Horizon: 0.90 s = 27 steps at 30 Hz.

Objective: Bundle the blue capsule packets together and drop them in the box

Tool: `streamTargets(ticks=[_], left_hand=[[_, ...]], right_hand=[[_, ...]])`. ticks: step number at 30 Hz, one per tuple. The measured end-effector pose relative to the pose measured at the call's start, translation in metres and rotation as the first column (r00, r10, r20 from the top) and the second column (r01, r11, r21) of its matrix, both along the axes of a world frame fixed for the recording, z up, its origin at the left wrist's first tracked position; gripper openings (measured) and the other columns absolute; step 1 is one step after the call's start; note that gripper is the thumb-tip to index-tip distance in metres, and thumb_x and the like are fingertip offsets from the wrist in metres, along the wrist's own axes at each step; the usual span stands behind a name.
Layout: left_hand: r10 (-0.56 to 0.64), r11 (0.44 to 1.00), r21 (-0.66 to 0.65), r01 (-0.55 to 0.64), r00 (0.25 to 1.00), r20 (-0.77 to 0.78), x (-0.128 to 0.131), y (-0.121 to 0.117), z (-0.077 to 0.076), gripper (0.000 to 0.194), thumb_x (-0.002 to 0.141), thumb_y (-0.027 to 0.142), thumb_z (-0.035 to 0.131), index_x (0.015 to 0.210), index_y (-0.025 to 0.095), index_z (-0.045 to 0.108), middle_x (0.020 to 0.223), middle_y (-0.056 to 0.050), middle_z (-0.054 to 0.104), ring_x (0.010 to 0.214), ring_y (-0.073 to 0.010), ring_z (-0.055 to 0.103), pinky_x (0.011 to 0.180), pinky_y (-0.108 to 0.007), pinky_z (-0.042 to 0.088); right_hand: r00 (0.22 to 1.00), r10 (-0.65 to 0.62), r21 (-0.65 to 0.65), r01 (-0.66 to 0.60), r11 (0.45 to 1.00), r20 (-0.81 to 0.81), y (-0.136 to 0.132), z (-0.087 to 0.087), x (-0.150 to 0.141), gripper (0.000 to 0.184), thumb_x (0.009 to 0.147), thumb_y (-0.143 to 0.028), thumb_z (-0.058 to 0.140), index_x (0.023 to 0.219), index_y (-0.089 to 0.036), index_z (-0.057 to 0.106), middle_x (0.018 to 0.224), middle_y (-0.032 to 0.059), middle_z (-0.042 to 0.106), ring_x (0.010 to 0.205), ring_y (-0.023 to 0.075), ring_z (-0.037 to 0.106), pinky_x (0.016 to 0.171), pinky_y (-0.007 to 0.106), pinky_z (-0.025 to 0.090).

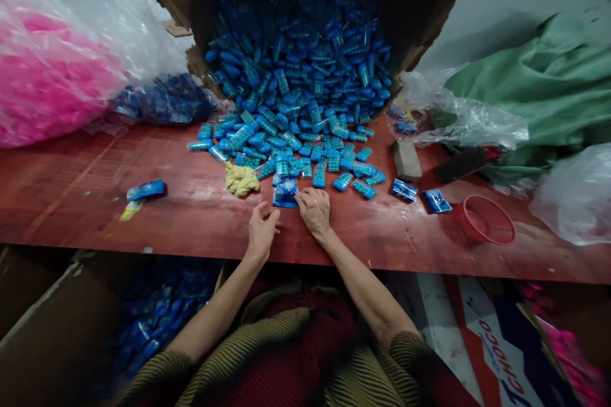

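A shiny blue plastic packet [285, 194] lies flat on the red table, just in front of the loose packs. The bent fingers of my right hand [314, 211] are closed at its right edge and seem to pinch it. To the lower left of the packet, my left hand [263, 229] has its thumb and fingers apart and holds nothing. A pile of small blue packs with teal pellets in clear blisters [305, 127] spills toward my hands. Left of the packet sits a lump of yellow putty-like material [241, 179].
A torn cardboard box [424, 19] lies open at the back. Farther right are a grey block [407, 160], blue packets [436, 201] and a red basket [487, 221]. Another blue packet [146, 189] lies left, near a bag of pink pieces [52, 70]. Boxes stand below the table edge.
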<state>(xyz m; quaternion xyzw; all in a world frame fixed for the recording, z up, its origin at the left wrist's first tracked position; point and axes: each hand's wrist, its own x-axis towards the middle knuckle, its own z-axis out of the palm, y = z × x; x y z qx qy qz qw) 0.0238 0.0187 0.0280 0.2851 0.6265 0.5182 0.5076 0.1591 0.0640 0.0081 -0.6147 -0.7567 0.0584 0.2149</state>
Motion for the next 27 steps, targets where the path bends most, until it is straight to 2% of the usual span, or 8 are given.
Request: streamTargets(ticks=[7,11,13,15,17,19,22,27], left_hand=[[-0.017,1.000,-0.001,0.018,0.984,0.175,0.004,0.006,0.007,0.053,0.059,0.036,0.073,0.104,0.015,0.054,0.075,0.001,0.058,0.052,-0.0076,0.055,0.043,-0.018,0.042],[-0.045,0.999,0.002,0.046,0.961,0.272,0.007,0.005,0.009,0.042,0.056,0.039,0.075,0.087,0.014,0.062,0.076,-0.003,0.064,0.060,-0.0099,0.059,0.049,-0.019,0.043],[-0.017,1.000,-0.017,0.023,0.961,0.275,0.008,0.005,0.010,0.038,0.054,0.036,0.076,0.083,0.014,0.064,0.075,-0.003,0.066,0.060,-0.0109,0.059,0.049,-0.020,0.043],[-0.040,0.999,-0.016,0.046,0.961,0.275,0.009,0.004,0.010,0.038,0.052,0.033,0.077,0.083,0.014,0.066,0.074,-0.003,0.068,0.059,-0.0119,0.059,0.047,-0.020,0.043],[-0.080,0.996,-0.004,0.084,0.959,0.274,0.009,0.004,0.009,0.037,0.051,0.033,0.077,0.082,0.014,0.067,0.070,-0.003,0.067,0.054,-0.0117,0.058,0.045,-0.021,0.042],[-0.096,0.995,-0.002,0.100,0.958,0.269,0.010,0.003,0.008,0.036,0.051,0.033,0.077,0.078,0.012,0.066,0.063,-0.002,0.066,0.048,-0.0104,0.055,0.044,-0.021,0.042],[-0.078,0.997,-0.004,0.082,0.961,0.265,0.011,0.002,0.008,0.034,0.048,0.032,0.078,0.072,0.011,0.065,0.059,-0.001,0.064,0.046,-0.0095,0.054,0.044,-0.021,0.042],[0.000,1.000,0.003,-0.001,0.955,0.295,0.018,0.000,0.009,0.039,0.046,0.031,0.080,0.076,0.010,0.067,0.067,-0.002,0.067,0.053,-0.0106,0.057,0.048,-0.022,0.045]], right_hand=[[0.990,0.065,0.061,-0.058,0.996,-0.126,-0.009,0.021,-0.001,0.024,0.092,-0.031,0.048,0.093,-0.022,0.071,0.093,0.0055,0.068,0.094,0.0182,0.055,0.094,0.036,0.030],[0.925,0.127,0.053,-0.116,0.992,-0.357,-0.024,0.028,-0.004,0.023,0.089,-0.032,0.052,0.100,-0.022,0.070,0.099,0.0061,0.067,0.096,0.0179,0.057,0.095,0.035,0.034],[0.800,0.041,-0.067,-0.102,0.993,-0.599,-0.026,0.026,-0.003,0.025,0.086,-0.034,0.054,0.102,-0.021,0.068,0.102,0.0064,0.067,0.094,0.0170,0.059,0.088,0.032,0.041],[0.590,-0.097,-0.226,-0.149,0.963,-0.802,-0.025,0.023,-0.002,0.027,0.081,-0.037,0.057,0.098,-0.019,0.069,0.097,0.0052,0.067,0.087,0.0159,0.060,0.080,0.029,0.045],[0.410,-0.205,-0.327,-0.256,0.909,-0.889,-0.023,0.022,-0.001,0.026,0.075,-0.039,0.061,0.085,-0.017,0.069,0.082,0.0023,0.067,0.075,0.0143,0.059,0.074,0.028,0.046],[0.323,-0.267,-0.368,-0.309,0.877,-0.908,-0.022,0.022,-0.002,0.024,0.069,-0.040,0.064,0.071,-0.016,0.066,0.068,-0.0006,0.063,0.065,0.0120,0.055,0.068,0.026,0.045],[0.311,-0.309,-0.396,-0.273,0.877,-0.899,-0.023,0.022,-0.005,0.024,0.068,-0.040,0.061,0.062,-0.016,0.059,0.058,-0.0034,0.056,0.056,0.0095,0.048,0.060,0.024,0.041],[0.392,-0.279,-0.380,-0.208,0.901,-0.877,-0.024,0.018,-0.008,0.023,0.070,-0.038,0.056,0.061,-0.017,0.053,0.057,-0.0048,0.050,0.056,0.0088,0.043,0.056,0.022,0.035]])
